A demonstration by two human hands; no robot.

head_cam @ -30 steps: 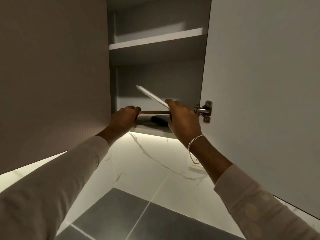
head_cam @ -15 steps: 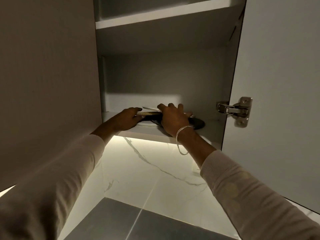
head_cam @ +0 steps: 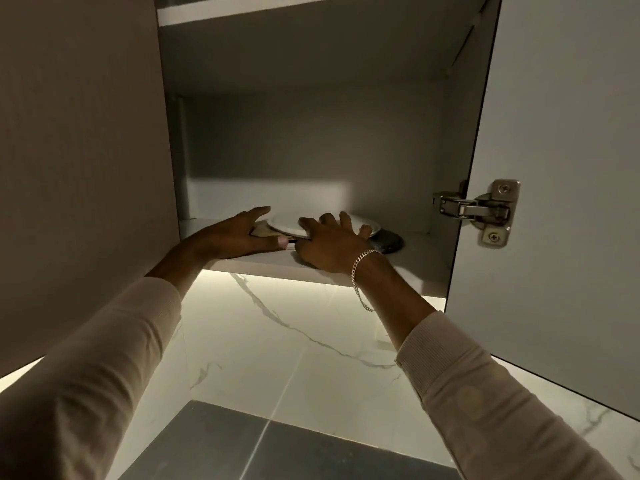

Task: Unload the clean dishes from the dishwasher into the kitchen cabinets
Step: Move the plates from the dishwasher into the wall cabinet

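A white plate (head_cam: 284, 224) lies flat on top of a low stack on the bottom shelf (head_cam: 415, 268) of the open wall cabinet. A dark plate (head_cam: 389, 241) sticks out from under it on the right. The tan edge of another plate (head_cam: 261, 232) shows at the stack's left side. My left hand (head_cam: 235, 239) rests on the shelf against that tan edge, fingers stretched out and thumb along the front. My right hand (head_cam: 329, 249), with a chain bracelet on its wrist, lies over the white plate's near rim with its fingers spread. The front of the stack is hidden behind it.
The open cabinet door (head_cam: 554, 133) stands at the right with its metal hinge (head_cam: 485, 211). A shut door (head_cam: 79, 150) fills the left. An upper shelf (head_cam: 277, 8) runs above. Below are a lit marble backsplash (head_cam: 294, 341) and a dark countertop (head_cam: 277, 448).
The white plate went from tilted in my right hand to lying flat on the stack. Both hands have loosened and spread their fingers. The view has moved closer to the shelf.
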